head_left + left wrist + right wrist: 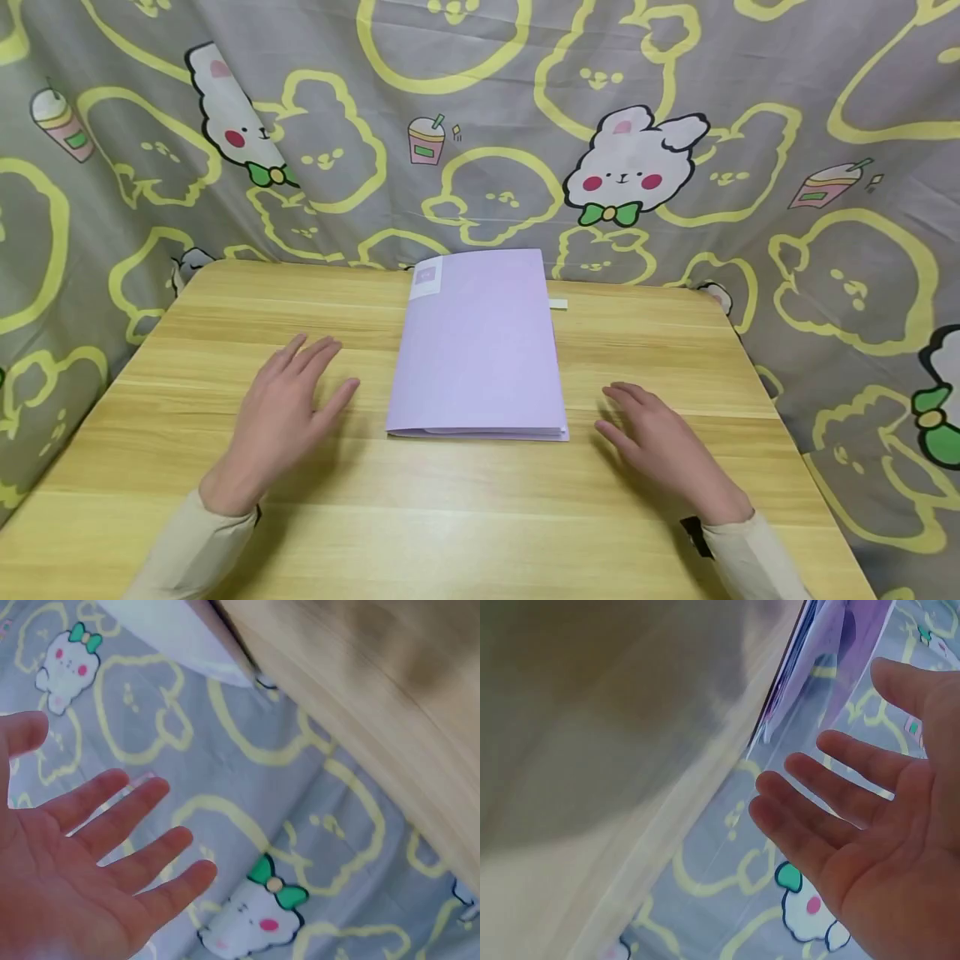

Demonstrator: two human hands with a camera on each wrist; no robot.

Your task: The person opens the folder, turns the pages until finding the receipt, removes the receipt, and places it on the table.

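A closed lilac folder (480,350) lies on the wooden table, with a white label (427,277) at its upper left corner. To its left hovers my left hand (281,421), fingers spread and apart from the folder. On the other side my right hand (660,442) is held with straight fingers pointing toward the folder's right edge. Both palms show bare, the left palm (82,877) in the left wrist view and the right palm (885,840) in the right wrist view. Along its lower edge the folder gapes slightly, showing layers inside.
A small pale tab (558,304) sticks out past the folder's right side. The light wooden table (420,517) ends at the back against a grey curtain (495,108) printed with yellow outlines and white rabbits. More curtain hangs at both sides.
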